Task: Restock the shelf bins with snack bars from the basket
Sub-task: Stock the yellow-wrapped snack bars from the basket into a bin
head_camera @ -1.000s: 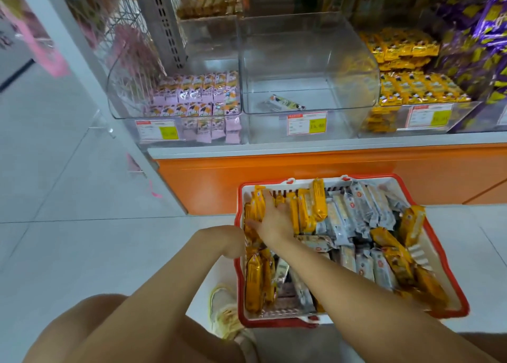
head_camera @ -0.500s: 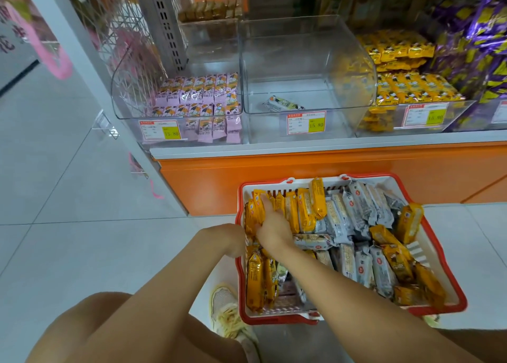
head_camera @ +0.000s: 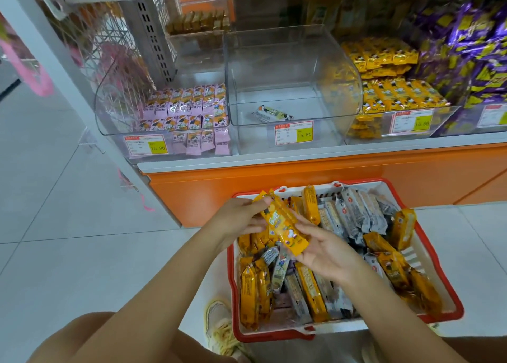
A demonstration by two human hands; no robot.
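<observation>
A red-rimmed white basket [head_camera: 428, 320] on the floor holds several orange and grey snack bars. Above its left end, both my hands hold a small stack of orange bars [head_camera: 282, 224]. My left hand [head_camera: 237, 221] pinches the stack's far end with fingertips and thumb. My right hand [head_camera: 325, 250] cups the near end from below. On the shelf, a clear middle bin [head_camera: 293, 69] holds one grey bar [head_camera: 271, 113]. The yellow-bar bin [head_camera: 389, 88] stands to its right.
The pink-pack bin [head_camera: 183, 110] stands at the shelf's left, purple packs [head_camera: 466, 61] at the far right. An orange shelf base [head_camera: 274, 181] rises just behind the basket. My shoe [head_camera: 219, 327] is beside the basket's near left corner. Grey floor tiles spread to the left.
Both hands were down among the bars at the basket's left end. They have now risen out of it, holding a stack of orange bars between them.
</observation>
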